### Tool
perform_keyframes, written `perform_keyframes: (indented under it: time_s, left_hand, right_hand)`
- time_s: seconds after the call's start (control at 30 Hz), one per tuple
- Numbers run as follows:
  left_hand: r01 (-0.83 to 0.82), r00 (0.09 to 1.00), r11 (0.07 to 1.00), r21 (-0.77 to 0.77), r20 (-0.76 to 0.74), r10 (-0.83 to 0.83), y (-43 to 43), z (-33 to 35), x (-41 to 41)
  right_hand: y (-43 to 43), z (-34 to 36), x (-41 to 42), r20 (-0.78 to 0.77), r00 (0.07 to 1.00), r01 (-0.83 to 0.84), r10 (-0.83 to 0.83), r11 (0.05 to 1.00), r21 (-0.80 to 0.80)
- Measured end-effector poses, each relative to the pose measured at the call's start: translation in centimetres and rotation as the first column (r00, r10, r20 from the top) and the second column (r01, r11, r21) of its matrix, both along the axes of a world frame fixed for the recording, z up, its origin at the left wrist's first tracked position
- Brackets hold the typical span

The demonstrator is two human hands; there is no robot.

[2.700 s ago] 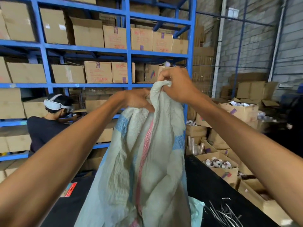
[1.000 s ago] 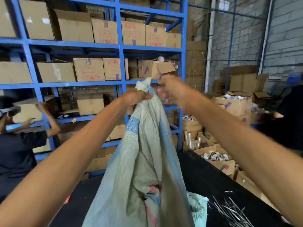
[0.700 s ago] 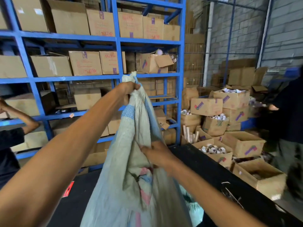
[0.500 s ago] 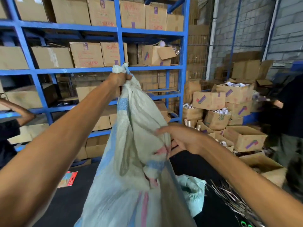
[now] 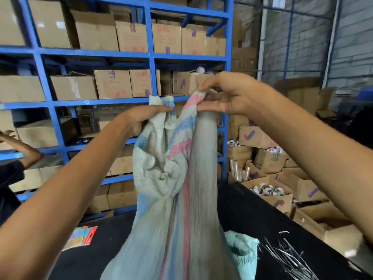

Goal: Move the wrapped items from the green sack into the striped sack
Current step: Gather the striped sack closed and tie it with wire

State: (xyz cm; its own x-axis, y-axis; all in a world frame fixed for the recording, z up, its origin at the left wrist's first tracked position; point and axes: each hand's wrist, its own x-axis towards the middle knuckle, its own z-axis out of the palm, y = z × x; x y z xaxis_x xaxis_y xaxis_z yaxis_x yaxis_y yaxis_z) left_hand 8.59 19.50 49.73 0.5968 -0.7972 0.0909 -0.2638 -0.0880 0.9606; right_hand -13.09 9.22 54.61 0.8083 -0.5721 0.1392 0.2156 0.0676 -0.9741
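2 hands, my left hand (image 5: 141, 118) and right hand (image 5: 228, 96), pinch the striped sack (image 5: 177, 199) mouth at frame centre; green sack (image 5: 242, 249) lies lower right. Next I'd spread the mouth open.

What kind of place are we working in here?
Most likely a warehouse or packing stockroom: tall blue steel racking loaded with sealed cardboard boxes, open cartons of small goods on the floor, and bare block walls behind.
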Motion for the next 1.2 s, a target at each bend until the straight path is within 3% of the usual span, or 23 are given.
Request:
perform_keyframes:
  time_s: [0.1,0.2,0.27,0.37,0.43,0.5,0.57,0.6,0.67,0.73,0.77,0.8,0.83,0.9,1.0,1.1,1.2]
  left_hand:
    - [0.207,0.977,0.977,0.042,0.035,-0.209,1.8,0.7,-1.1]
    - [0.222,0.931,0.964,0.147,0.261,-0.254,2.6,-0.1,-2.9]
    - [0.163,0.925,0.982,0.093,0.333,-0.185,2.3,-1.0,-3.8]
    - [-0.052,0.939,0.999,0.011,0.341,0.045,2.4,-1.9,-3.5]
    - [-0.036,0.924,0.996,0.086,0.382,0.001,3.3,-1.7,-3.0]
    - [0.043,0.890,0.983,0.177,0.441,-0.118,4.2,-1.2,-2.6]
    - [0.143,0.842,0.953,0.268,0.472,-0.260,4.9,-0.4,-2.7]
    - [0.187,0.819,0.931,0.313,0.473,-0.323,5.2,0.1,-2.8]
    - [0.235,0.783,0.892,0.387,0.468,-0.410,5.7,1.1,-2.8]
    - [0.255,0.764,0.867,0.428,0.461,-0.452,6.2,2.2,-2.6]
    - [0.266,0.758,0.860,0.435,0.457,-0.466,6.4,2.6,-2.5]
    - [0.276,0.753,0.857,0.435,0.456,-0.474,6.6,3.0,-2.5]
    - [0.281,0.753,0.857,0.433,0.455,-0.476,6.7,3.2,-2.5]
    - [0.304,0.762,0.851,0.428,0.427,-0.487,6.9,3.5,-2.3]
    - [0.318,0.817,0.881,0.350,0.370,-0.442,6.9,4.0,-2.0]
    - [0.277,0.854,0.917,0.288,0.364,-0.372,6.7,4.6,-1.5]
    - [0.277,0.835,0.897,0.345,0.376,-0.402,6.1,4.8,-2.1]
  right_hand:
    - [0.0,0.4,2.1,0.117,0.993,-0.011,0.003,0.997,0.074]
    - [0.4,0.8,4.3,0.158,0.986,-0.059,0.046,0.995,0.078]
    - [0.6,1.0,5.4,0.135,0.990,-0.032,0.036,0.999,-0.036]
    - [-0.4,1.0,5.5,0.119,0.980,0.186,-0.157,0.938,-0.292]
    - [-1.8,0.2,5.0,0.120,0.939,0.329,-0.322,0.742,-0.584]
    - [-2.9,-1.3,4.8,0.203,0.878,0.402,-0.434,0.437,-0.805]
    - [-3.7,-3.2,5.0,0.304,0.794,0.452,-0.527,0.176,-0.874]
    - [-3.9,-3.9,5.2,0.321,0.762,0.474,-0.562,0.145,-0.869]
    - [-4.6,-5.5,6.4,0.224,0.753,0.494,-0.618,0.307,-0.813]
    - [-4.4,-7.1,7.6,-0.085,0.815,0.384,-0.574,0.643,-0.663]
    - [-4.2,-7.9,8.0,-0.224,0.871,0.290,-0.438,0.825,-0.484]
    - [-4.0,-8.4,8.2,-0.293,0.924,0.158,-0.244,0.944,-0.288]
    - [-3.8,-9.0,8.3,-0.290,0.956,0.008,-0.050,0.989,-0.146]
    - [-3.6,-10.4,8.9,-0.205,0.958,-0.211,0.200,0.977,-0.031]
    - [-2.9,-12.5,9.4,-0.075,0.911,-0.410,0.406,0.910,-0.057]
    - [-2.1,-13.5,9.4,-0.167,0.862,-0.502,0.478,0.852,-0.151]
    - [-1.7,-13.9,10.4,-0.138,0.875,-0.483,0.464,0.856,-0.185]
